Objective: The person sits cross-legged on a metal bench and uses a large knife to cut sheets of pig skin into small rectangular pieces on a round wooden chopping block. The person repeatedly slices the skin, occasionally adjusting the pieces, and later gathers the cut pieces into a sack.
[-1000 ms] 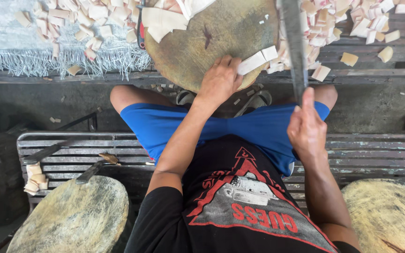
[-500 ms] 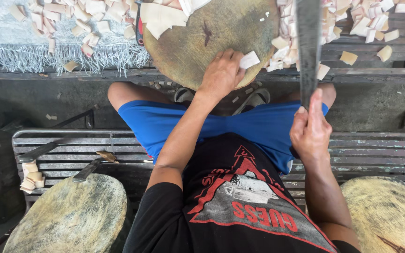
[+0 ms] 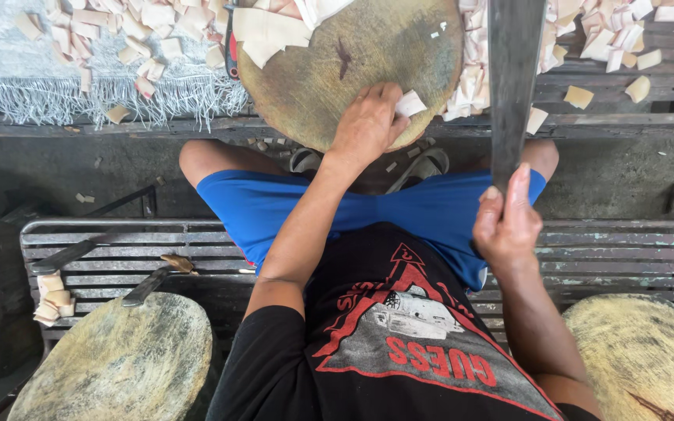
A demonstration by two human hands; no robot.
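On the round chopping block's near edge [image 3: 313,93] | left hand [image 3: 368,125] pinches one pale piece [image 3: 409,104] | right hand [image 3: 506,226] clamped on raised cleaver [image 3: 512,86] | cut pieces [image 3: 501,74] heaped beyond, uncut slabs [image 3: 271,31] remain at far edge.

Floor: grey concrete [image 3: 56,168], dusty.
Bench: slatted metal [image 3: 610,249], paint worn.
Mat: pale, fringed [image 3: 79,93], top left.
Light: even daylight, soft shadows.
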